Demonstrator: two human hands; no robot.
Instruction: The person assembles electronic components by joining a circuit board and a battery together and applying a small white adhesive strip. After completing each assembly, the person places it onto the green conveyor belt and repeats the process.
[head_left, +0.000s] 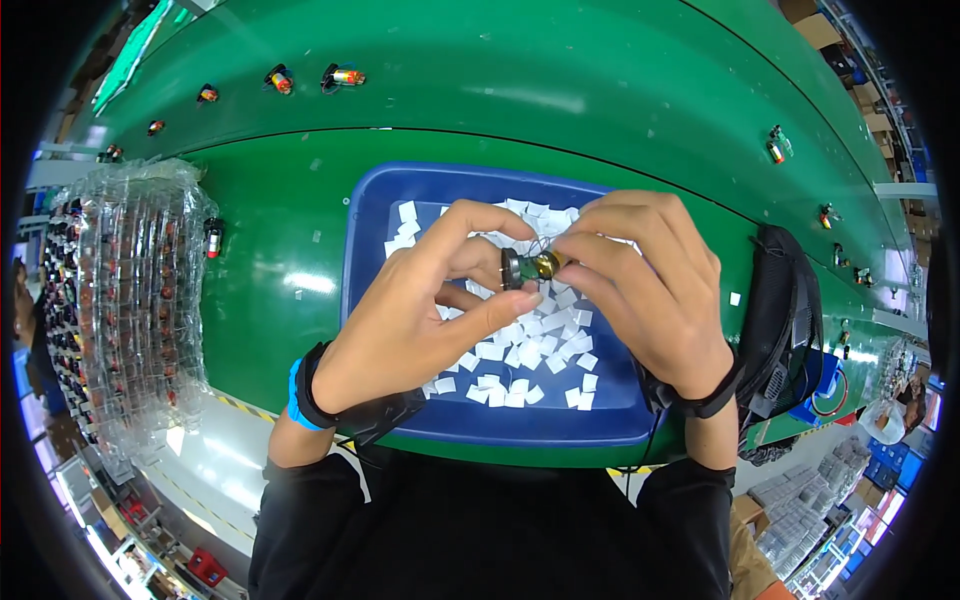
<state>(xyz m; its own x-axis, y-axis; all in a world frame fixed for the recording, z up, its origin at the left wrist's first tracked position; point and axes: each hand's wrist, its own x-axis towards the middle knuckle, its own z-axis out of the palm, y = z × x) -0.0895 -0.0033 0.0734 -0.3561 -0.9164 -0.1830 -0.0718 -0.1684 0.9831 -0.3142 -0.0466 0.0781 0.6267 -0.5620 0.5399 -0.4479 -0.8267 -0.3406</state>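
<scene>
black-ended component (530, 268), left grip (405, 300) pinching it, right grip (660, 285) closed on its gold end

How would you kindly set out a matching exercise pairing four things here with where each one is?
Things:
1. small white squares
2. black bag
3. stack of clear plastic trays
4. wired part with a black disc

Places:
A. right of the blue tray
B. held by left hand and right hand
C. mostly inside the blue tray
D. left of the blue tray

Pairs: 1-C, 2-A, 3-D, 4-B
</scene>
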